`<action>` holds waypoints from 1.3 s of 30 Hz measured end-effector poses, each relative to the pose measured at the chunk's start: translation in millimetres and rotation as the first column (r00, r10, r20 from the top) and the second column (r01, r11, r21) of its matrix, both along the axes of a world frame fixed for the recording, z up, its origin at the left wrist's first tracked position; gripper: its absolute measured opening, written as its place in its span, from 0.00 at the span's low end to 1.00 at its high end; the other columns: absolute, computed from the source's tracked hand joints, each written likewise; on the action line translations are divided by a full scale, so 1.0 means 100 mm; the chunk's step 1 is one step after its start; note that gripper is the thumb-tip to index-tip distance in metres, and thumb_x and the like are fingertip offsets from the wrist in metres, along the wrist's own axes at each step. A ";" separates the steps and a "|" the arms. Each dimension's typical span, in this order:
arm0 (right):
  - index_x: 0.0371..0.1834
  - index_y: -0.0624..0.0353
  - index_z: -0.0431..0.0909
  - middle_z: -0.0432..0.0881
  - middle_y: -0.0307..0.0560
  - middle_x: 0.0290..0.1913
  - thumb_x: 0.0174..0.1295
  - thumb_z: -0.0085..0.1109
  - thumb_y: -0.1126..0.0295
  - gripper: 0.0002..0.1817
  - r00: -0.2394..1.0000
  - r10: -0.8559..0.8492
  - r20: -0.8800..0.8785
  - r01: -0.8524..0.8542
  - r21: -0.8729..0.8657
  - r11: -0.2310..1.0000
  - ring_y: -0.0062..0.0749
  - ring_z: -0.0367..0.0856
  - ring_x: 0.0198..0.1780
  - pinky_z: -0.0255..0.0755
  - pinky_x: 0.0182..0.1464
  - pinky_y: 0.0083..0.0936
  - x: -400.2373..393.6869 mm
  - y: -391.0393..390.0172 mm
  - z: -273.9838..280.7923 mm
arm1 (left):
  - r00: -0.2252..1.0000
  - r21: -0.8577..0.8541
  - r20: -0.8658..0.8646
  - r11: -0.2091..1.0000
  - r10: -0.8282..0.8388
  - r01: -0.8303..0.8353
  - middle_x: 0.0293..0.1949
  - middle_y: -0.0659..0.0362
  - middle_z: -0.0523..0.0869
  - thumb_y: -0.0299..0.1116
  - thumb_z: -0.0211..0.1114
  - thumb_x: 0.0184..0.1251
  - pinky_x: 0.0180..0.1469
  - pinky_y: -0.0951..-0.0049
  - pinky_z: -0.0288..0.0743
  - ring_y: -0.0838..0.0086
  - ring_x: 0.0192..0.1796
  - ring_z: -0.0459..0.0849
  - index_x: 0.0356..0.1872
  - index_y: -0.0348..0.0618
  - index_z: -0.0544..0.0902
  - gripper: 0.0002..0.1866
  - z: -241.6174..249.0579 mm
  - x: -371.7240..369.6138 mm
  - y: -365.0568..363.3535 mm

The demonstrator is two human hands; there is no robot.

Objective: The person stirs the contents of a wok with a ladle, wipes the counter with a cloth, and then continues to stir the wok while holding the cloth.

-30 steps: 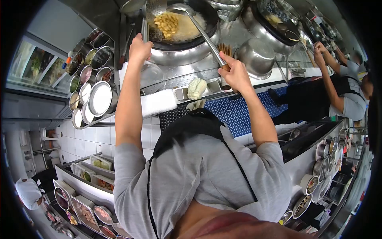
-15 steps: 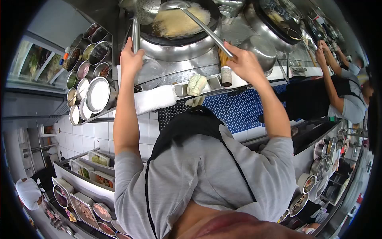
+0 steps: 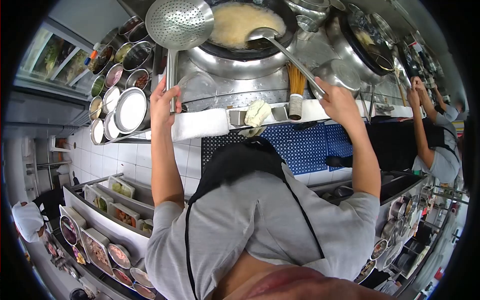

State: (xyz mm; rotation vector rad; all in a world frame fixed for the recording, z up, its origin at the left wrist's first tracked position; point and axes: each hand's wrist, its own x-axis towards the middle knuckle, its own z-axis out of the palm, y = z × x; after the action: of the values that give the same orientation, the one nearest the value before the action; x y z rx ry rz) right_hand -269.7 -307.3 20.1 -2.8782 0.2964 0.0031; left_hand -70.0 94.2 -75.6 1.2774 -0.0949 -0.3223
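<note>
Gap — between skimmer and ladle

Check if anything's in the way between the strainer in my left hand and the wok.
Nothing visible stands between the strainer and the wok; their edges overlap in this view. The ladle is at the wok's right side.

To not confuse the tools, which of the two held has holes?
The strainer in the left hand: it is wide and perforated; the ladle in the right hand looks solid.

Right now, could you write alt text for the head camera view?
The bare left hand holds a round, perforated metal skimmer near a black wok of foamy yellow liquid; the right hand holds a long-handled metal ladle over it.
</note>
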 end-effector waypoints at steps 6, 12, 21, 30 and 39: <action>0.68 0.52 0.75 0.85 0.63 0.36 0.55 0.58 0.77 0.32 0.998 -0.040 0.038 0.042 -0.041 0.998 0.59 0.85 0.42 0.76 0.49 0.48 0.40 0.01 -0.36 | 0.999 -0.031 -0.041 0.999 0.016 -0.017 0.27 0.60 0.80 0.23 0.65 0.63 0.15 0.78 0.65 0.79 0.18 0.75 0.71 0.38 0.68 0.33 -0.02 -0.04 0.10; 0.66 0.48 0.75 0.85 0.64 0.45 0.54 0.54 0.78 0.32 0.997 -0.066 0.044 0.066 0.007 0.998 0.60 0.84 0.50 0.76 0.55 0.49 0.86 0.00 -0.70 | 0.997 -0.038 -0.057 0.998 0.045 -0.047 0.28 0.59 0.80 0.23 0.65 0.64 0.15 0.79 0.65 0.78 0.17 0.75 0.69 0.34 0.68 0.31 -0.03 -0.14 0.11; 0.67 0.52 0.76 0.87 0.62 0.41 0.54 0.56 0.77 0.31 0.979 -0.094 0.180 0.050 0.234 0.971 0.57 0.87 0.45 0.80 0.50 0.47 1.49 0.13 -1.05 | 0.992 -0.068 -0.098 0.994 0.082 -0.088 0.27 0.58 0.80 0.24 0.64 0.64 0.14 0.78 0.67 0.78 0.16 0.75 0.68 0.33 0.68 0.30 -0.16 -0.23 0.10; 0.72 0.53 0.72 0.84 0.43 0.28 0.54 0.64 0.74 0.36 0.991 -0.113 -0.065 0.129 0.581 0.804 0.27 0.79 0.20 0.75 0.28 0.29 1.42 0.34 -0.62 | 0.981 -0.027 -0.114 0.987 0.156 -0.160 0.27 0.59 0.80 0.24 0.64 0.64 0.15 0.79 0.66 0.79 0.17 0.74 0.66 0.35 0.71 0.27 -0.18 -0.42 0.22; 0.69 0.53 0.75 0.87 0.59 0.34 0.56 0.57 0.74 0.32 0.994 0.054 0.100 -0.066 0.119 0.991 0.46 0.89 0.32 0.80 0.48 0.39 0.79 0.22 -0.65 | 0.982 -0.029 -0.134 0.990 0.132 -0.137 0.28 0.60 0.79 0.25 0.64 0.66 0.15 0.81 0.63 0.80 0.18 0.74 0.54 0.37 0.77 0.16 -0.23 -0.42 0.35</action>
State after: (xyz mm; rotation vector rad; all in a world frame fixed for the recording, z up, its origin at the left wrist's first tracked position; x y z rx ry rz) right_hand -190.3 -284.8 -44.5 -2.7540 0.1843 -0.1032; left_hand -111.7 129.0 -99.0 1.2147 0.0975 -0.2861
